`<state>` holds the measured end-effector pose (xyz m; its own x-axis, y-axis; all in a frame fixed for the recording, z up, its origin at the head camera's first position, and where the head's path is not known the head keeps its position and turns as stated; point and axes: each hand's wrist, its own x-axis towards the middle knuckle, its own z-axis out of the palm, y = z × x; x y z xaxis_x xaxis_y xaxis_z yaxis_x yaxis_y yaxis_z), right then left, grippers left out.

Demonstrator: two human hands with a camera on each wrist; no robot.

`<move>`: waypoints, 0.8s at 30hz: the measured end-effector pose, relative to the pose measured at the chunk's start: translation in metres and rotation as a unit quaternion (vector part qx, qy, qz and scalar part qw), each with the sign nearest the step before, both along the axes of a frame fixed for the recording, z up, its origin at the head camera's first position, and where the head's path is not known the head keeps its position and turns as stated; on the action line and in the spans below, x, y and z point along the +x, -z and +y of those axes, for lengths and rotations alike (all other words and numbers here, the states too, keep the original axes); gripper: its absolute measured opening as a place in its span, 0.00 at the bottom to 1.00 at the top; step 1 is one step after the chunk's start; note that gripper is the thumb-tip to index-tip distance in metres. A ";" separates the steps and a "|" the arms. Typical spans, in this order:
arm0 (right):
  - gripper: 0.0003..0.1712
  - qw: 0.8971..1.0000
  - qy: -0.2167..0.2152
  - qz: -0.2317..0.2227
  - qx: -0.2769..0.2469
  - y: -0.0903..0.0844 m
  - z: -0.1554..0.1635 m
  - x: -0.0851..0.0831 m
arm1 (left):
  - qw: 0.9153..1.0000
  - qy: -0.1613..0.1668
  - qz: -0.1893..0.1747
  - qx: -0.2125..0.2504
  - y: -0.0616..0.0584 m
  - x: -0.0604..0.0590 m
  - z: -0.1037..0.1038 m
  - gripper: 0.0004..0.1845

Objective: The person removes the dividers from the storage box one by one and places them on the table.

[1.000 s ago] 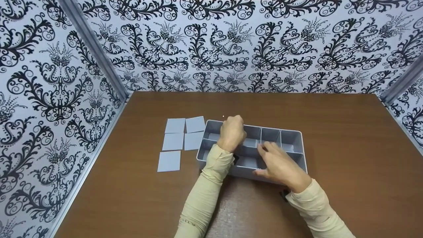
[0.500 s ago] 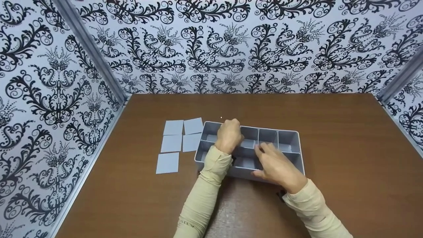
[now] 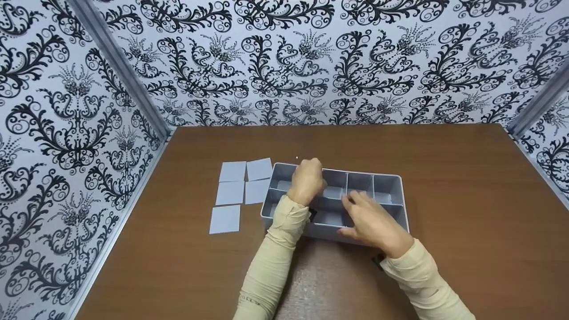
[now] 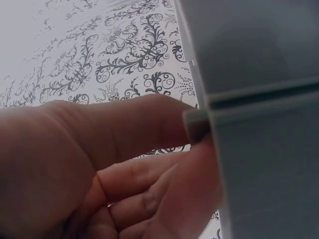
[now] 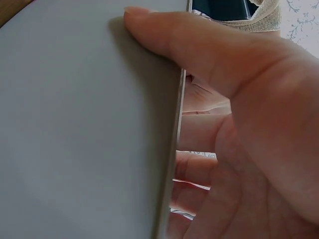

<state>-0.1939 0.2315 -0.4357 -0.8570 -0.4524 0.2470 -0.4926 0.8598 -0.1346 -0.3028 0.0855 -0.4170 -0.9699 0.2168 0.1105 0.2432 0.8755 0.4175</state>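
Observation:
A grey compartment box (image 3: 329,231) with thin dividers stands on the brown table. My left hand (image 3: 306,182) reaches over its left half, knuckles up. In the left wrist view, thumb and forefinger pinch the protruding end of a thin grey divider (image 4: 195,119) beside the box's compartments. Most of that divider is hidden in the head view. My right hand (image 3: 377,224) grips the box's front wall toward the right. The right wrist view has its thumb pressed on the outer face of the wall (image 5: 84,129), with the fingers on the inner side.
Several pale square cards (image 3: 225,219) lie flat on the table, left of the box, the nearest ones close to its left end. Patterned wall panels (image 3: 293,62) rise behind the table (image 3: 466,213) and along its sides. A tiny white speck (image 3: 297,157) lies behind the box.
The head view has shifted slightly, so the box, cards and hands all appear a little farther left. Both hands keep nearly the same places on the box.

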 end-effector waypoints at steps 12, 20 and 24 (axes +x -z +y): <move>0.44 1.000 0.009 -0.013 -0.001 -0.001 0.000 0.000 | 1.000 0.011 0.017 0.002 -0.002 0.001 -0.003 0.03; 0.43 1.000 0.001 -0.004 -0.001 -0.001 0.000 -0.001 | 1.000 0.014 0.021 0.003 -0.002 0.000 -0.004 0.02; 0.42 1.000 -0.002 0.000 0.000 0.001 0.000 -0.001 | 1.000 0.012 0.010 0.008 -0.002 0.000 -0.004 0.05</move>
<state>-0.1950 0.2311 -0.4363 -0.8549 -0.4561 0.2473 -0.4965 0.8574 -0.1351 -0.3029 0.0810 -0.4151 -0.9622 0.2377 0.1325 0.2719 0.8631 0.4256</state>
